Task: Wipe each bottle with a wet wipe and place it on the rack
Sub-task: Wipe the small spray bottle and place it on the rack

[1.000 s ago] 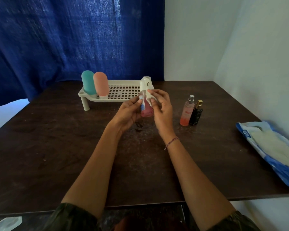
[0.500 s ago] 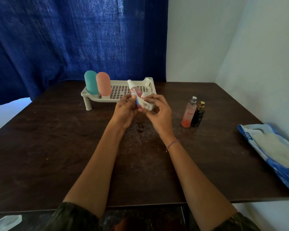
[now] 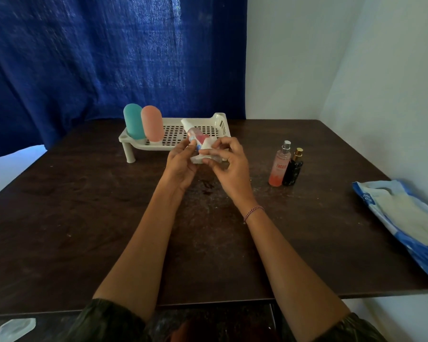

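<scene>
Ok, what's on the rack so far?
A teal bottle and a pink bottle stand at the left end of the rack. The remaining grid looks bare, but the left hand, right hand, spray bottle and wipe cover its front right.

Bottle (image 3: 195, 136) now aslant, wipe (image 3: 206, 149) seemingly lower.

Your forearms reach forward; your left hand (image 3: 181, 166) grips the bottle (image 3: 195, 136), your right hand (image 3: 230, 166) pinches the wipe (image 3: 206, 149) against it
</scene>
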Available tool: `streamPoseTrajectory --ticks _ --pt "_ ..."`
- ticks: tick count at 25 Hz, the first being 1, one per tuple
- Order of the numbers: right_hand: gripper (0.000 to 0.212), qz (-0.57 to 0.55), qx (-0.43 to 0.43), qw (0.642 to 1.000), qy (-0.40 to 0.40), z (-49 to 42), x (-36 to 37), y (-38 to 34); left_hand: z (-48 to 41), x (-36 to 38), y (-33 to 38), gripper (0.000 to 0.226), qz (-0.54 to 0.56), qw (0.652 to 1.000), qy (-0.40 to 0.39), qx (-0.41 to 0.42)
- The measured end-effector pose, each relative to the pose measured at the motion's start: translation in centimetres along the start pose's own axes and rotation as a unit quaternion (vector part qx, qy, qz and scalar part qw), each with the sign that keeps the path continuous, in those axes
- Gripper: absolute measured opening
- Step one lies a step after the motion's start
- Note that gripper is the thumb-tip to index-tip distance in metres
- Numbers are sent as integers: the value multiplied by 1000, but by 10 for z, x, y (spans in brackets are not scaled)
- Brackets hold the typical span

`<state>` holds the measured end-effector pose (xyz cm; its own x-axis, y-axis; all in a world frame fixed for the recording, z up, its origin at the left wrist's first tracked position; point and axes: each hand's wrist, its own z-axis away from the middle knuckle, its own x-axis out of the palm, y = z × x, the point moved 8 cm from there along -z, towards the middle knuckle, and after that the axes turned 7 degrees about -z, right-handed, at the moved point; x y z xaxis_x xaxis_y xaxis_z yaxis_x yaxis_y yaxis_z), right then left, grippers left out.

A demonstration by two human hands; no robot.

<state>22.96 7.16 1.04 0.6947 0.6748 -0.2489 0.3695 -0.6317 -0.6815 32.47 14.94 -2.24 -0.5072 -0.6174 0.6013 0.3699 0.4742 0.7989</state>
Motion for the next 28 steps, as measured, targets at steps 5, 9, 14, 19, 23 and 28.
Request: streamPoseTrajectory --ticks 5,9,14,19,23,28 --pt "23 -151 132 979 45 2 -8 22 -1 0 1 34 37 999 -24 -17" --pt "22 -180 154 970 51 4 -12 25 2 5 0 35 61 995 -76 -28" --pt "23 -197 168 966 7 4 -6 27 0 -1 2 45 27 994 -96 -35" --pt "25 -209 141 967 29 2 -12 23 3 4 -5 47 -39 990 -117 -61" --pt "21 -196 148 967 72 1 -23 29 7 13 -13 43 -119 977 -156 -87" --pt "19 -149 140 977 63 1 -22 30 2 8 -10 44 -134 984 -114 -41"
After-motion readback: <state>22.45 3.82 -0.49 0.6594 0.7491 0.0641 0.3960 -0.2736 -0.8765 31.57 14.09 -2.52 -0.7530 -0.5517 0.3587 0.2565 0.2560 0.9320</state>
